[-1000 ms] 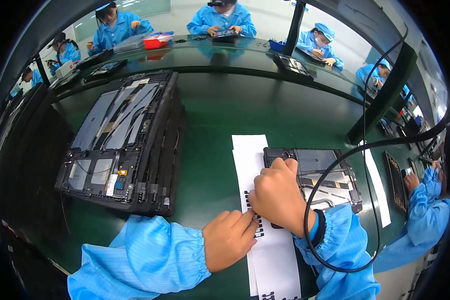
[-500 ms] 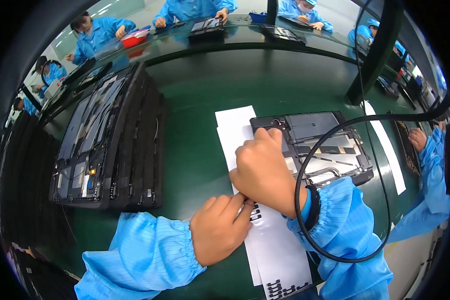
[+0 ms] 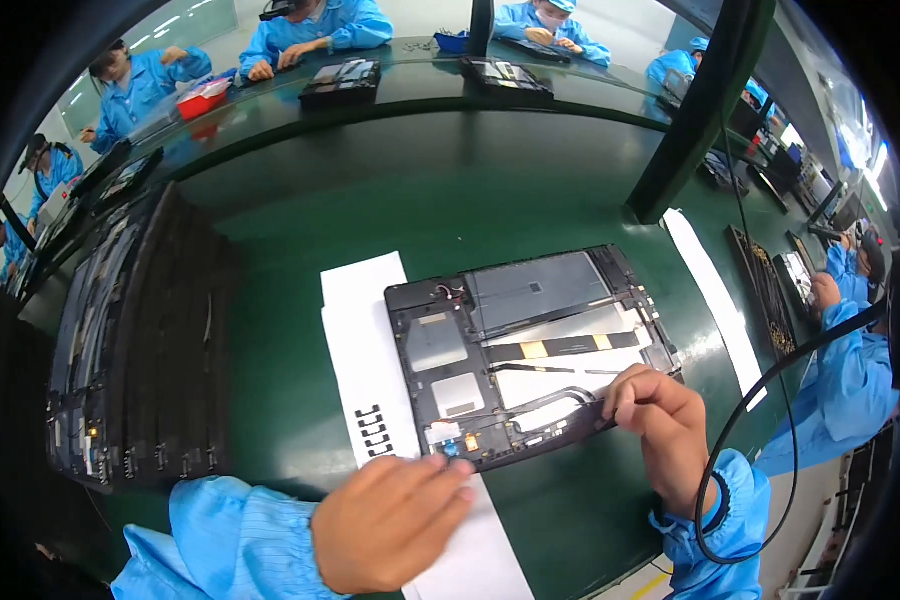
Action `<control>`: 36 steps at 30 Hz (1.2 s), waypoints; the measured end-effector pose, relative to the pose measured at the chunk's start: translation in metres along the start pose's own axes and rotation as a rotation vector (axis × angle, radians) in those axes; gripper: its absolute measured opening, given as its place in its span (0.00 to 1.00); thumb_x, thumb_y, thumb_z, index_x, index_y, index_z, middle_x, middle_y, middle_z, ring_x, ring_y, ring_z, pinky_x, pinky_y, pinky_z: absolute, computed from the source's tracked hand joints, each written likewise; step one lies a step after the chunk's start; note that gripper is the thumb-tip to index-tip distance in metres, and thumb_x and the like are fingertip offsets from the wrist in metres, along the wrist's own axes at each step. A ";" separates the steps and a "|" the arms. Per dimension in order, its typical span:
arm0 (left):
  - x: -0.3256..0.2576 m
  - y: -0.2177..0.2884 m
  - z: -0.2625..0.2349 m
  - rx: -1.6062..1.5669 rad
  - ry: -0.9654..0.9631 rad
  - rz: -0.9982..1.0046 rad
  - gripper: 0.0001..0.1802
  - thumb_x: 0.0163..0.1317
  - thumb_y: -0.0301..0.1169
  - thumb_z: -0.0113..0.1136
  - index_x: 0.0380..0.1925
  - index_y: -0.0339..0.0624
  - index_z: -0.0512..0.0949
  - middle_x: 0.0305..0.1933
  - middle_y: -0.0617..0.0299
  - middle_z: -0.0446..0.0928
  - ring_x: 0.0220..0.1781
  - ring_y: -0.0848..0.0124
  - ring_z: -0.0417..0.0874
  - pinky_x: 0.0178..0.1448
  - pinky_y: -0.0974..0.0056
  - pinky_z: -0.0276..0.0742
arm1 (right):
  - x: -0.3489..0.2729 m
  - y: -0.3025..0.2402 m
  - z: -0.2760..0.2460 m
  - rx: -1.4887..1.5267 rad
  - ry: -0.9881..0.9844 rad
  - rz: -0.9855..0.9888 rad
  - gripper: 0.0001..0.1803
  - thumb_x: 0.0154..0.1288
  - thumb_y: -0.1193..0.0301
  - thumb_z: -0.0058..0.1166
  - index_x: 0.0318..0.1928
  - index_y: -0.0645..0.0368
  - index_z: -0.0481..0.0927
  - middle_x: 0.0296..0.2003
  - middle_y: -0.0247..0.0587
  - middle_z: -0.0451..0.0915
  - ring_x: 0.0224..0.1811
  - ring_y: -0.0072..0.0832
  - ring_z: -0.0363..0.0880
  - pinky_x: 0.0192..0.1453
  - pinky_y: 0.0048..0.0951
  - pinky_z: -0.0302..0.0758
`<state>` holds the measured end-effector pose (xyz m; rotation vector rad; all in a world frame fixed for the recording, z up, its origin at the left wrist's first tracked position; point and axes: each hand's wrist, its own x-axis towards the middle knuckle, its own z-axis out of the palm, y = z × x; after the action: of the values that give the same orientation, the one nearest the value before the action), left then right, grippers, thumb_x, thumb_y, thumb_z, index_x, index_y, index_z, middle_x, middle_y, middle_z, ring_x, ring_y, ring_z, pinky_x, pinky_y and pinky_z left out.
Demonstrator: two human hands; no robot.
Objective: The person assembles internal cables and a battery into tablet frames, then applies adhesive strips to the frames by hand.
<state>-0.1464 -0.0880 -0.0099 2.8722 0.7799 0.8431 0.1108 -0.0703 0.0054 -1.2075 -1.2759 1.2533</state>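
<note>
Here, the right hand (image 3: 670, 425) pinches the opened tablet (image 3: 530, 350) at its 5 o'clock edge; the left hand (image 3: 395, 520), fingers loosely extended and holding nothing, hides the white sheet (image 3: 365, 340) at 7 o'clock.

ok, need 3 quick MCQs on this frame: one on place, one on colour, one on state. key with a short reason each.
1. Where does the right hand rest?
A. on the opened tablet's near edge
B. on the stack of trays
C. on the red bin

2. What colour is the table?
A. white
B. green
C. yellow

3. How does the opened tablet lie?
A. closed, screen up
B. standing on edge
C. flat, insides exposed

Key: 1 A, fingers pinch at its near edge; 2 B, bare surface is dark green; 3 C, boards and ribbon cable show.
</note>
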 end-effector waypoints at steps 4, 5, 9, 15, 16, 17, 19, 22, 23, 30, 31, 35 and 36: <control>0.037 -0.008 0.034 -0.069 0.040 0.181 0.11 0.44 0.24 0.55 0.31 0.36 0.78 0.42 0.54 0.76 0.41 0.64 0.75 0.41 0.63 0.70 | 0.002 0.013 0.005 -0.435 -0.072 -0.256 0.04 0.47 0.78 0.54 0.26 0.58 0.74 0.37 0.38 0.75 0.42 0.31 0.68 0.50 0.30 0.60; 0.037 -0.009 0.038 -0.076 0.035 0.176 0.11 0.44 0.24 0.55 0.31 0.36 0.78 0.42 0.54 0.76 0.41 0.64 0.75 0.41 0.63 0.70 | 0.003 0.016 0.007 -0.519 -0.079 -0.315 0.04 0.46 0.78 0.54 0.26 0.58 0.75 0.39 0.38 0.75 0.42 0.33 0.68 0.50 0.30 0.60; 0.033 -0.010 0.042 0.005 -0.026 0.205 0.08 0.44 0.25 0.57 0.28 0.39 0.79 0.40 0.60 0.78 0.43 0.66 0.75 0.43 0.64 0.71 | 0.004 0.016 0.011 -0.527 -0.072 -0.305 0.05 0.45 0.78 0.55 0.26 0.59 0.74 0.41 0.40 0.75 0.43 0.35 0.68 0.50 0.32 0.60; 0.032 -0.013 0.044 -0.137 0.120 0.193 0.09 0.45 0.25 0.53 0.27 0.31 0.77 0.39 0.51 0.75 0.43 0.60 0.75 0.47 0.57 0.69 | 0.003 0.014 0.014 -0.589 -0.039 -0.283 0.04 0.45 0.78 0.54 0.25 0.62 0.73 0.41 0.45 0.73 0.44 0.34 0.67 0.51 0.31 0.60; 0.032 -0.012 0.044 -0.144 0.120 0.185 0.09 0.45 0.25 0.53 0.27 0.31 0.77 0.39 0.51 0.75 0.43 0.60 0.75 0.47 0.57 0.69 | 0.003 0.014 0.014 -0.593 -0.059 -0.267 0.03 0.46 0.78 0.52 0.26 0.63 0.73 0.42 0.47 0.72 0.46 0.32 0.66 0.52 0.30 0.59; 0.031 -0.012 0.042 -0.136 0.114 0.186 0.10 0.44 0.25 0.53 0.27 0.31 0.77 0.39 0.51 0.75 0.43 0.60 0.75 0.47 0.58 0.70 | 0.003 0.013 0.015 -0.592 -0.065 -0.265 0.03 0.46 0.78 0.52 0.26 0.63 0.73 0.42 0.47 0.72 0.46 0.32 0.66 0.52 0.30 0.59; 0.029 -0.011 0.040 -0.124 0.103 0.181 0.10 0.44 0.25 0.54 0.27 0.31 0.77 0.40 0.51 0.75 0.43 0.59 0.75 0.47 0.58 0.70 | 0.001 0.013 0.017 -0.585 -0.050 -0.273 0.04 0.46 0.78 0.52 0.26 0.63 0.72 0.41 0.46 0.71 0.46 0.32 0.66 0.52 0.30 0.60; 0.031 -0.013 0.045 -0.140 0.122 0.187 0.10 0.44 0.25 0.54 0.27 0.31 0.77 0.40 0.51 0.75 0.43 0.59 0.75 0.46 0.58 0.70 | 0.001 0.015 0.016 -0.611 -0.042 -0.261 0.04 0.46 0.78 0.52 0.26 0.63 0.72 0.41 0.46 0.71 0.45 0.32 0.66 0.51 0.29 0.60; 0.032 -0.012 0.044 -0.135 0.113 0.194 0.10 0.44 0.25 0.54 0.28 0.31 0.77 0.40 0.51 0.75 0.44 0.59 0.75 0.46 0.57 0.70 | 0.001 0.015 0.015 -0.606 -0.039 -0.260 0.04 0.46 0.78 0.52 0.26 0.63 0.72 0.41 0.46 0.71 0.45 0.32 0.66 0.51 0.29 0.60; 0.069 0.011 0.054 -0.292 0.543 -0.249 0.11 0.48 0.25 0.51 0.31 0.31 0.77 0.43 0.50 0.74 0.45 0.59 0.75 0.47 0.58 0.70 | 0.000 0.012 0.020 -0.601 -0.030 -0.272 0.05 0.45 0.79 0.52 0.26 0.63 0.72 0.39 0.45 0.72 0.44 0.32 0.67 0.50 0.30 0.61; 0.065 0.006 0.051 -0.300 0.538 -0.243 0.11 0.48 0.25 0.51 0.31 0.31 0.77 0.43 0.50 0.74 0.45 0.59 0.75 0.47 0.58 0.70 | 0.001 0.013 0.018 -0.607 -0.024 -0.274 0.05 0.45 0.80 0.53 0.26 0.63 0.73 0.39 0.45 0.72 0.44 0.32 0.67 0.50 0.30 0.61; 0.053 0.007 0.061 -0.167 0.127 -0.033 0.12 0.51 0.27 0.48 0.32 0.32 0.77 0.45 0.51 0.74 0.46 0.61 0.74 0.48 0.60 0.68 | 0.007 0.015 0.010 -0.654 -0.061 -0.293 0.06 0.43 0.79 0.54 0.25 0.62 0.73 0.38 0.44 0.72 0.43 0.33 0.68 0.49 0.31 0.62; 0.050 0.018 0.068 -0.361 0.356 -0.315 0.13 0.51 0.28 0.48 0.32 0.32 0.77 0.45 0.52 0.74 0.47 0.62 0.74 0.48 0.60 0.68 | 0.006 0.008 0.009 -0.704 -0.087 -0.324 0.06 0.42 0.79 0.55 0.25 0.62 0.73 0.38 0.44 0.72 0.42 0.33 0.68 0.48 0.31 0.63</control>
<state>-0.0669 -0.0735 -0.0396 2.2415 0.9589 1.3079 0.1014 -0.0654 -0.0028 -1.3478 -1.9794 0.6316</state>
